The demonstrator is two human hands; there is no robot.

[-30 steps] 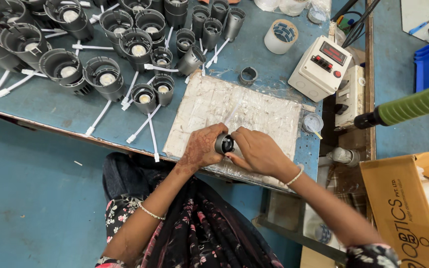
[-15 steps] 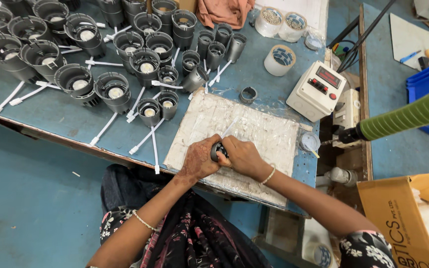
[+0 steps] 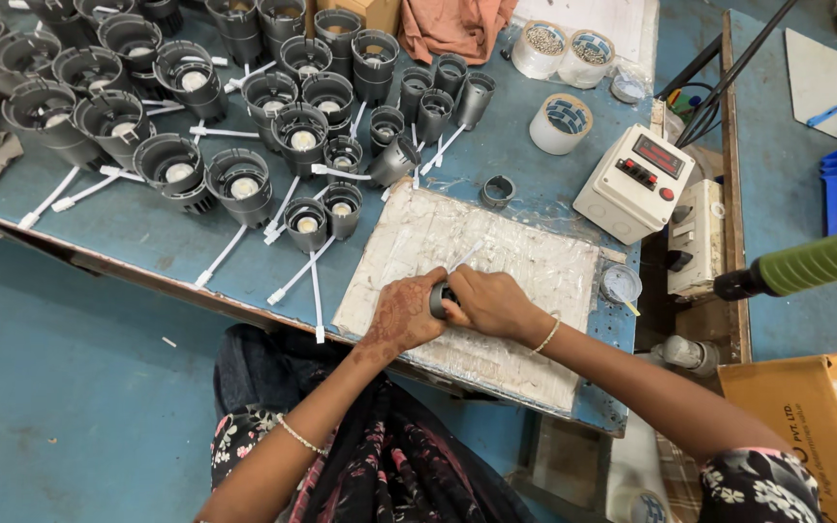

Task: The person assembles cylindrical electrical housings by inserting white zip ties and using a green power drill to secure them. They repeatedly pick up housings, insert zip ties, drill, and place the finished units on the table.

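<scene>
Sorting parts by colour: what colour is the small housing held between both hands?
Dark grey housing, best seen in the head view.

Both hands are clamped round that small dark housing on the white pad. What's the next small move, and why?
Probably lift the small dark housing slightly and turn it to bring its white lead clear. The left hand and right hand cover most of it over the white pad, so its face is hidden. The finished housings on the table sit face up with their leads out.
</scene>
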